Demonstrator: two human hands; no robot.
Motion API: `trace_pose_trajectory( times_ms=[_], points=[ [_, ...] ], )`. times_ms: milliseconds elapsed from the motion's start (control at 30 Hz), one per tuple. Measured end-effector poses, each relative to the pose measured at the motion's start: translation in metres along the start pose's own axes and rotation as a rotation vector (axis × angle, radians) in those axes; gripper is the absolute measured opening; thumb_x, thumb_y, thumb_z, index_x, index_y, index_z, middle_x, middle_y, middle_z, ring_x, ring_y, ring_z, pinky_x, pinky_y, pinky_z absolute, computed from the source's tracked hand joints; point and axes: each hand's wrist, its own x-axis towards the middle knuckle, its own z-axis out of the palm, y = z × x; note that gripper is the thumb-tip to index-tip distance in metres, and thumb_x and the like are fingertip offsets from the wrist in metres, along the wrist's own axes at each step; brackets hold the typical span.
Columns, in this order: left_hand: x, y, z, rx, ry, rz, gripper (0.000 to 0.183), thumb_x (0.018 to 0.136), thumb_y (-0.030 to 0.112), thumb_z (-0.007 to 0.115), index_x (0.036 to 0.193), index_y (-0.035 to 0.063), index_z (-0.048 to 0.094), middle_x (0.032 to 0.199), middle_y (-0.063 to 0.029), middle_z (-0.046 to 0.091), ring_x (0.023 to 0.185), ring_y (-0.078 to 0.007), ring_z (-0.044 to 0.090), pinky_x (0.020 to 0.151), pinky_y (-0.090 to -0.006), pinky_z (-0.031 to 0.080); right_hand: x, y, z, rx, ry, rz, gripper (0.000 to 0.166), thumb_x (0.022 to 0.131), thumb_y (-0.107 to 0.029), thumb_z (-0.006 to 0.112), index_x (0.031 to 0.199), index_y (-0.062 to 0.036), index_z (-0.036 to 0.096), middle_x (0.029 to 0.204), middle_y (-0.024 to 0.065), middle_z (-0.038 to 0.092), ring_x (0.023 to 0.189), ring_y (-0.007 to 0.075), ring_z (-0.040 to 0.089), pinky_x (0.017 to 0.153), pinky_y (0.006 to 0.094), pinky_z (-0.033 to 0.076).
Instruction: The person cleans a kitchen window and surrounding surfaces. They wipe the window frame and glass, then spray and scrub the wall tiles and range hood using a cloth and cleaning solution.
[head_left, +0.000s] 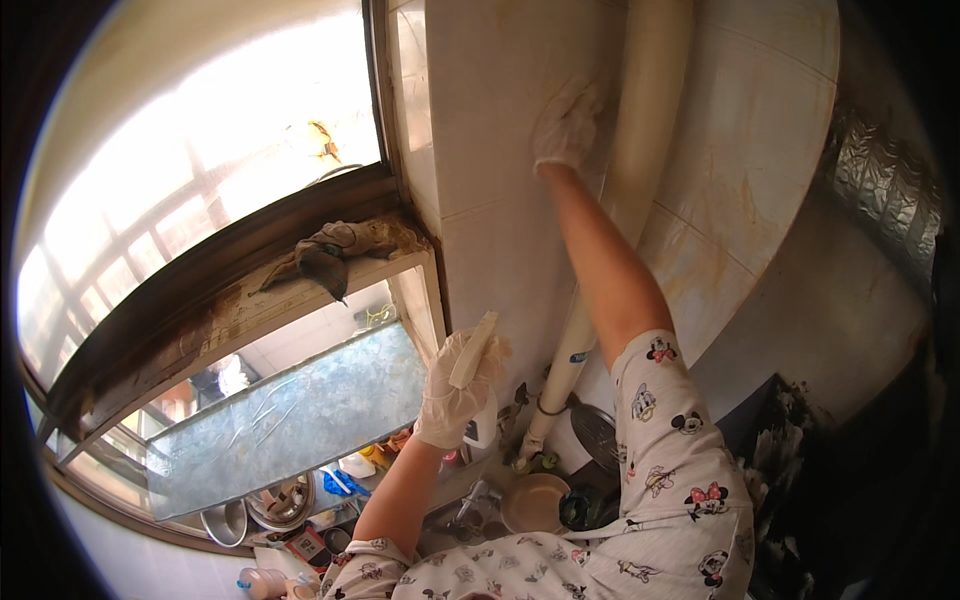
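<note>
My left hand (454, 390), in a thin translucent glove, is closed around what looks like a white spray bottle. Its long pale head (474, 351) points up along the hand, and part of the white body (484, 429) shows below. Higher up, my right hand (568, 126) reaches to the tiled wall (487, 150), also gloved and blurred. It lies beside a thick cream pipe (651, 112). Whether it holds anything between palm and wall is hidden.
A crumpled dirty cloth (330, 251) hangs over the grimy window sill (225, 319). Below are metal bowls (281, 502), a blue cloth (343, 484), a tan pan (535, 502) and a dark strainer (595, 431). A foil duct (885, 184) runs at far right.
</note>
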Motion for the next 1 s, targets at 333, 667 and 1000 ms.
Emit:
trace_pose_trajectory(
  times_ms=[333, 667, 1000],
  points=[
    [-0.007, 0.019, -0.007, 0.054, 0.125, -0.084, 0.040, 0.102, 0.036, 0.058, 0.126, 0.0038, 0.064, 0.095, -0.0077, 0.070, 0.073, -0.0120, 0.066, 0.063, -0.0281, 0.052, -0.086, -0.065, -0.040, 0.317, -0.417, -0.489, 0.067, 0.102, -0.051, 0.034, 0.150, -0.0039, 0.039, 0.156, 0.0217, 0.034, 0.147, 0.0418, 0.025, 0.122, 0.0529, 0.016],
    [-0.028, 0.014, -0.020, -0.022, 0.179, -0.063, 0.031, 0.101, 0.027, 0.063, 0.119, 0.0013, 0.061, 0.098, -0.0062, 0.070, 0.078, -0.0090, 0.064, 0.068, -0.0241, 0.052, -0.292, 0.048, -0.019, 0.183, -0.196, 0.094, 0.072, 0.102, -0.037, 0.035, 0.154, 0.0089, 0.017, 0.160, 0.0325, 0.014, 0.147, 0.0523, 0.011, 0.122, 0.0532, 0.009],
    [-0.016, 0.116, -0.069, -0.277, 0.030, 0.379, 0.073, 0.092, 0.050, 0.067, 0.145, 0.0028, 0.048, 0.118, -0.0132, 0.065, 0.103, -0.0193, 0.067, 0.077, -0.0292, 0.060, -0.126, -0.017, 0.003, 0.473, -0.135, -0.097, 0.063, 0.105, -0.038, 0.033, 0.151, 0.0059, 0.031, 0.157, 0.0290, 0.028, 0.147, 0.0422, 0.026, 0.121, 0.0422, 0.023]
  ],
)
